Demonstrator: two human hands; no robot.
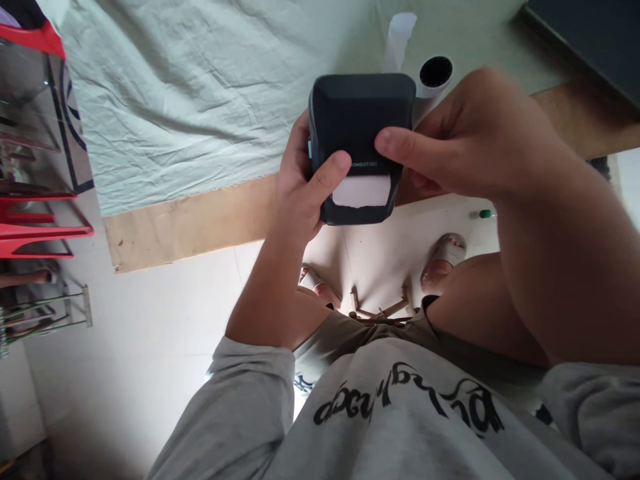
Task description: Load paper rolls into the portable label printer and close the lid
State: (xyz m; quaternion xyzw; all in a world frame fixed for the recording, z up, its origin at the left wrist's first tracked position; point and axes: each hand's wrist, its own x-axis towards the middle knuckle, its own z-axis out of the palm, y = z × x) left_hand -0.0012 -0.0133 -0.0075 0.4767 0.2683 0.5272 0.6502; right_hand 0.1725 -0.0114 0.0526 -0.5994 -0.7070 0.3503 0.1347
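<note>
A small black box-shaped printer [361, 120] is held up in front of me, above the table edge. A white strip of paper [361, 191] shows at its lower slot. My left hand [300, 187] grips its left side, thumb across the front near the paper. My right hand [465, 140] holds its right side, with the forefinger laid on the front face. Behind the device stands a white paper roll [433, 75] with a dark core, a loose white strip [399, 37] rising from it.
A pale green cloth [190, 87] covers the wooden table [200, 223]. A dark flat object [590, 40] lies at the top right. Red shelving [40, 200] stands at left. Below are my sandalled feet on a light floor and a small green cap [485, 214].
</note>
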